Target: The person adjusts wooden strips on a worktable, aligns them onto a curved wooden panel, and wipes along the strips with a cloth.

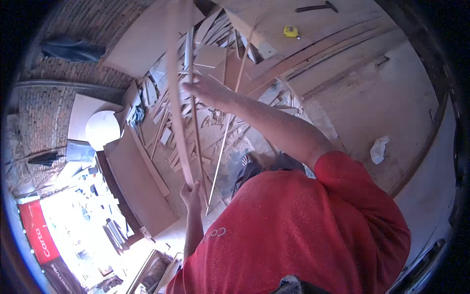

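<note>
My left hand is closed around the lower end of a long wooden strip, which rises steeply and blurs towards the top of the view. My right hand reaches across from the right, its fingers bent at a thinner wooden strip beside the first one. The exact grip there is partly hidden. A third, very thin strip slants behind my right forearm.
Wood offcuts litter the floor around my feet. A workbench at the right carries a yellow tape measure, a hammer and a crumpled plastic piece. Large panels lean at left, near a bright opening.
</note>
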Motion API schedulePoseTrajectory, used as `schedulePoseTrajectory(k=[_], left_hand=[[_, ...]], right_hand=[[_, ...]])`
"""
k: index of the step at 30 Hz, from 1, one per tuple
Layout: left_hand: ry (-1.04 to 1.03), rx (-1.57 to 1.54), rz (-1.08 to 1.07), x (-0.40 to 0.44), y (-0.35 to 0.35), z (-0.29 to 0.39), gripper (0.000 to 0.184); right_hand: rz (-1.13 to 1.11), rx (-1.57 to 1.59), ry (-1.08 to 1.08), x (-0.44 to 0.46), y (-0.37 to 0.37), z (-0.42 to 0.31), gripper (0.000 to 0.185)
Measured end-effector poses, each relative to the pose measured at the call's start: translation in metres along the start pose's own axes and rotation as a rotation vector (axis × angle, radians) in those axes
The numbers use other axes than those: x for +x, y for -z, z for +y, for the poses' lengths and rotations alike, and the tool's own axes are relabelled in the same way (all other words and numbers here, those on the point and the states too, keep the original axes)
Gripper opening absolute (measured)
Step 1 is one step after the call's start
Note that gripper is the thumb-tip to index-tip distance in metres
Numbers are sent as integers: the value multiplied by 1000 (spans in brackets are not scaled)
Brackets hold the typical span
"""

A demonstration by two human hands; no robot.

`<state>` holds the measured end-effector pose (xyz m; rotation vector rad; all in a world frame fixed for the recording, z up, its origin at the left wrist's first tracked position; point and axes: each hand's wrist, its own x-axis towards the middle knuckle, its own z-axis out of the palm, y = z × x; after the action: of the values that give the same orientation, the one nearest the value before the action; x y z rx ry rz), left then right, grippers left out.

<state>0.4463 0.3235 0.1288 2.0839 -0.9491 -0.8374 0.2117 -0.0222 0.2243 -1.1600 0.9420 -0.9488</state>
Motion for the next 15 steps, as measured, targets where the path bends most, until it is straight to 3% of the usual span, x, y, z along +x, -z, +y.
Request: schedulePoseTrajectory(k=[2,3,5,7,9,11,15], left_hand=[[10,-77,284,3,21,-15,31],[16,-77,274,7,39,-28,31],[-30,199,494,28,79,-58,34],[14,120,537,34,102,-49,44],[87,-5,532,51,120,-67,48],[120,42,531,69,131,-99,41],[198,-116,417,107,115,-102,32]], right_hand=[[-10,-419,194,8,-38,46,55],[-6,-560,255,5,-49,58,54],[-580,-798,134,-22,-38,65,55],[-493,-747,50,-69,-25,109,44],[-503,-829,-229,-116,-4,163,39],[-289,-874,-388,-186,23,253,34],[27,-949,-725,-317,66,278,35]])
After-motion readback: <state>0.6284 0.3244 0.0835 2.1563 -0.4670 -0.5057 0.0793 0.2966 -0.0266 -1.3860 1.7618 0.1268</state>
